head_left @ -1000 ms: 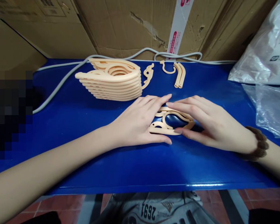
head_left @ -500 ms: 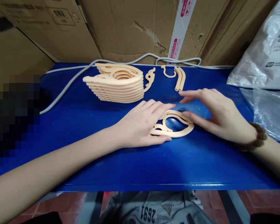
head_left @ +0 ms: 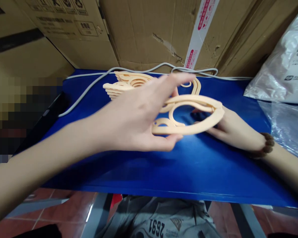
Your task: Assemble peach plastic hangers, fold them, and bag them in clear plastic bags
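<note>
A pixelated block (head_left: 20,112) hides whatever stands at the far left edge of the blue table (head_left: 164,172). A grey cable (head_left: 76,100) runs from beside it toward the cardboard boxes (head_left: 149,29) along the far side. The left hand (head_left: 136,115), near the camera and slightly blurred, pinches a peach plastic hanger piece (head_left: 188,128) between the thumb below and the fingers above, holding it flat in the air above the middle of the table. Behind that hand sits a stack of matching hanger pieces (head_left: 121,86), mostly covered, so the number cannot be made out. Beyond the held piece a few small curved parts (head_left: 197,86) show only in part. The right hand (head_left: 232,130) lies low under the right end of the piece, its fingertips hidden behind the plastic, so whether it grips or merely touches cannot be told. A beaded bracelet (head_left: 264,147) circles that wrist. A clear plastic bag (head_left: 285,66) is cut off at the right edge.
</note>
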Demonstrator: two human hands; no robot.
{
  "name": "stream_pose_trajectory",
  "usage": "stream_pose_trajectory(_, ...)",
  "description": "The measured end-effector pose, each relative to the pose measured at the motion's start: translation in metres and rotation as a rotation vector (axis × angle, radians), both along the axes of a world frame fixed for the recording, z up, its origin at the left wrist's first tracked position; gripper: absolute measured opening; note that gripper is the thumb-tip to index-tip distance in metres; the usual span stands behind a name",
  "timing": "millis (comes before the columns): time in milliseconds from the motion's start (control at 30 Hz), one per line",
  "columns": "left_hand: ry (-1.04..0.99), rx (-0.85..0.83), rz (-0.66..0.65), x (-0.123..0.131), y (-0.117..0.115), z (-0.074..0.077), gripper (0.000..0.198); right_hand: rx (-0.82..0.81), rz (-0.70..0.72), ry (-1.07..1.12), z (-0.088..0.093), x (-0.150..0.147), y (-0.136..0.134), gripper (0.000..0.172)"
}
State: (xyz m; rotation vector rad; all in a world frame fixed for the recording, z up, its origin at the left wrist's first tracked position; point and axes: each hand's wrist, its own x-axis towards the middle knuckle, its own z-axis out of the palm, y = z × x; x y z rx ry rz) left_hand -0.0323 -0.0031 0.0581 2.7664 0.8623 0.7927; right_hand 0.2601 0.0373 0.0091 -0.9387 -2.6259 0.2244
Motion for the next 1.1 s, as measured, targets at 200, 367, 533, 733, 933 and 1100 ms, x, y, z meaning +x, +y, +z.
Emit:
stream_pose_trajectory(200, 0.045, 0.022, 0.063, -0.055, 0.039, 0.033, 0.101, 0.036, 0.040, -0.092, -0.002, -0.005, -0.004, 0.050)
stream_pose_trajectory(367, 0.091, -0.128, 0.182, -0.089, 0.073, 0.033, 0.101, 0.056, 0.057, -0.113, -0.002, -0.005, -0.005, 0.047)
stream_pose_trajectory(533, 0.067, -0.259, 0.184, -0.107, 0.099, 0.017, 0.104, 0.090, 0.069, -0.126, -0.001, -0.005, -0.006, 0.045)
stream_pose_trajectory(733, 0.083, -0.244, 0.118, -0.118, 0.107, 0.009, 0.098, 0.078, 0.058, -0.134, -0.001, -0.005, -0.006, 0.046)
stream_pose_trajectory(933, 0.085, -0.269, 0.175, -0.115, 0.101, 0.011, 0.103, 0.093, 0.065, -0.140, -0.001, -0.005, -0.007, 0.046)
stream_pose_trajectory(1100, 0.086, -0.251, 0.140, -0.117, 0.102, 0.008, 0.097, 0.086, 0.058, -0.136, -0.001, -0.005, -0.006, 0.045)
